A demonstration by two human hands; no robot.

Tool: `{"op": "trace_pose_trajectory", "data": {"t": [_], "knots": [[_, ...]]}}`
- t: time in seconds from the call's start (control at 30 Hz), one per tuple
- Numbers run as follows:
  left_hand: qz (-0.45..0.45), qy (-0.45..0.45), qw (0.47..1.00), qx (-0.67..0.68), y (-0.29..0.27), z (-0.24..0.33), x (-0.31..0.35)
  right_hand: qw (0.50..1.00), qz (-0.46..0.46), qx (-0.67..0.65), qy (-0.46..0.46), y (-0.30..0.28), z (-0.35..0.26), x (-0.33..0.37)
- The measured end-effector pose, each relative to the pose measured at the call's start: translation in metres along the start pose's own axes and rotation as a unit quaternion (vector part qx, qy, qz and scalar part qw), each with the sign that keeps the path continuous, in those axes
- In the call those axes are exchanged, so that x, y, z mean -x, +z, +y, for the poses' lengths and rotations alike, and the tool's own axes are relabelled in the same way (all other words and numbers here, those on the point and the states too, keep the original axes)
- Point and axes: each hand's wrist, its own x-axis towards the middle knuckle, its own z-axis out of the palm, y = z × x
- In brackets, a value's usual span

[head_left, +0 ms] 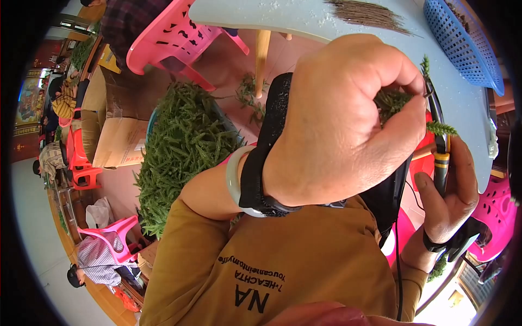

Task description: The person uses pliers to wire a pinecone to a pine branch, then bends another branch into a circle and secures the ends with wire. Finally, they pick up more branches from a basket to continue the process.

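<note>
Nearby, green sprig heap (176,144), blue basket (462,46)

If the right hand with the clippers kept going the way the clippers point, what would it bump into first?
The right hand holds the clippers pointing up toward the green sprigs bunched in the left hand. The blades look already at the sprigs, so those come first; beyond lies the pale table. Depth is hard to judge.

green spiky herb sprigs (392,102) bunched in fist, one tip (441,129) poking out sideways, red-and-yellow-handled snips (439,145) upright, blades closing on the sprigs
</note>
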Motion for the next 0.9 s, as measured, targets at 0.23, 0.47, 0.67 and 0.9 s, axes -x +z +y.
{"op": "trace_pose_trajectory", "data": {"t": [0.23, 0.47, 0.67, 0.9], "knots": [[0.003, 0.117, 0.991, -0.060, -0.001, -0.010, 0.000, 0.997, -0.014, 0.032, -0.063, -0.012, 0.004, -0.005], [0.035, 0.274, 0.947, -0.162, -0.007, -0.014, -0.008, 0.965, 0.002, 0.220, -0.143, -0.011, -0.001, -0.002], [0.026, 0.310, 0.932, -0.187, -0.009, -0.015, -0.011, 0.986, 0.045, 0.127, -0.102, -0.012, -0.001, 0.002], [0.012, 0.327, 0.919, -0.221, -0.006, -0.016, -0.007, 0.999, 0.000, -0.006, -0.034, -0.008, -0.005, 0.002]]}}
